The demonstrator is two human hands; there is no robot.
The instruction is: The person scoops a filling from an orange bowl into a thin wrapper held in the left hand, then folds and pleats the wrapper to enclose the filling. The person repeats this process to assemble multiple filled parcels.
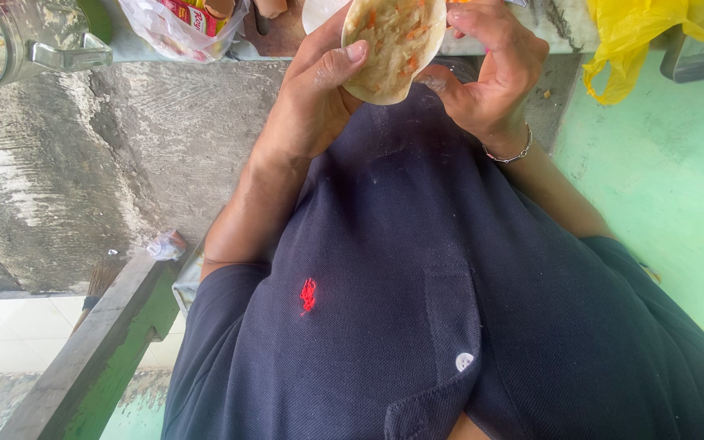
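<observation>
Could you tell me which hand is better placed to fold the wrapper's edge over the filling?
Probably the right hand: its fingertips pinch the rim of the filled wrapper, while the left hand cradles it from beneath.

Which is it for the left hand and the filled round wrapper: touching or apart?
Touching. The head view shows the left hand cupped behind the filled round wrapper, with its thumb pressed on the wrapper's near edge.
</observation>
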